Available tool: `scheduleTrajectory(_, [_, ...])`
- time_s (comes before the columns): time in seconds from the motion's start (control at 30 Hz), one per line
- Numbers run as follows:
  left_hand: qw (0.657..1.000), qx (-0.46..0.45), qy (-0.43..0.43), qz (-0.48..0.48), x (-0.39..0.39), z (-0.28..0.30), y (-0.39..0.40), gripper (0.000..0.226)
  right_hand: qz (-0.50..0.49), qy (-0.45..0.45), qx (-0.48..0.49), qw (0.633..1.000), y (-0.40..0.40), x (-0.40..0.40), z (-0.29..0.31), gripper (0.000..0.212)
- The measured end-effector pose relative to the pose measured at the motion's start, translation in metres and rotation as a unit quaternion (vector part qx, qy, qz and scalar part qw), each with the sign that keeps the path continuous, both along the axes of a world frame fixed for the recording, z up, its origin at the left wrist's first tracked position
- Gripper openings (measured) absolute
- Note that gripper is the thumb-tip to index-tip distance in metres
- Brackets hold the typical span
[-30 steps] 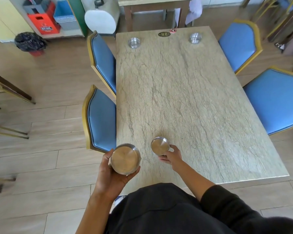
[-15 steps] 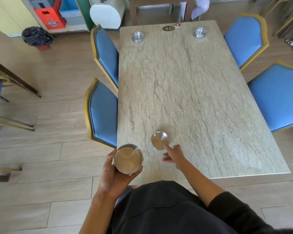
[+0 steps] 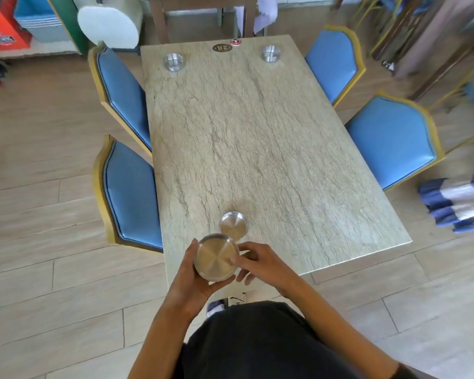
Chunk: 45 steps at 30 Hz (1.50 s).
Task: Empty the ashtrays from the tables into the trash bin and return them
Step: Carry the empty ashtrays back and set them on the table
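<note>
Left hand [image 3: 195, 280] curled round the held ashtray [image 3: 216, 260] above the near edge of the table [image 3: 257, 132], right hand [image 3: 260, 265] pinching its rim, second ashtray [image 3: 233, 225] resting just beyond.

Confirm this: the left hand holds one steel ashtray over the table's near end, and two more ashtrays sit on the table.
Wrong count: three more ashtrays sit on the table, not two. The head view shows the near ashtray just beyond the held ashtray in the left hand, plus the far-left ashtray and far-right ashtray at the far end.
</note>
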<state>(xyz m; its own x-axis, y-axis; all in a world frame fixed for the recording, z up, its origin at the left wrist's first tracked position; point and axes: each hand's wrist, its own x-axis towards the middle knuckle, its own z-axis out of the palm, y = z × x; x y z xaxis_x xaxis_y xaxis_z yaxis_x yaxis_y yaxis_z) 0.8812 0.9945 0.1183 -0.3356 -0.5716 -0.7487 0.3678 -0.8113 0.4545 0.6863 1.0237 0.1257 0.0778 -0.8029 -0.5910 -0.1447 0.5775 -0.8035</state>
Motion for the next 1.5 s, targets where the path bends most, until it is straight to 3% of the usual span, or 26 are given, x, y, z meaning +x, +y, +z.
scheduleTrajectory(0.17, [0.994, -0.003, -0.069, -0.084, -0.019, -0.008, 0.011, 0.039, -0.09, -0.013, 0.067, 0.994, 0.025, -0.015, -0.013, 0.025])
scheduleTrajectory(0.43, [0.98, 0.019, -0.102, -0.168, -0.058, -0.029, 0.008, 0.034, -0.172, -0.027, 0.1, 0.98, 0.041, -0.078, -0.024, 0.025])
scheduleTrajectory(0.7, [0.981, -0.001, -0.124, -0.146, -0.142, -0.04, -0.022, 0.037, -0.25, -0.021, 0.097, 0.963, 0.028, -0.197, -0.041, 0.026])
scheduleTrajectory(1.13, [0.992, 0.012, -0.119, -0.026, -0.343, -0.027, -0.027, 0.032, -0.16, 0.134, 0.123, 0.97, -0.033, -0.45, -0.098, 0.03])
scheduleTrajectory(1.37, [0.988, 0.034, -0.15, 0.008, -0.384, -0.021, -0.021, 0.029, -0.103, 0.21, 0.112, 0.966, -0.069, -0.504, -0.141, 0.014])
scheduleTrajectory(1.5, [0.984, 0.028, -0.173, 0.0, -0.391, -0.019, -0.02, 0.026, -0.073, 0.234, 0.114, 0.963, -0.081, -0.509, -0.156, 0.017])
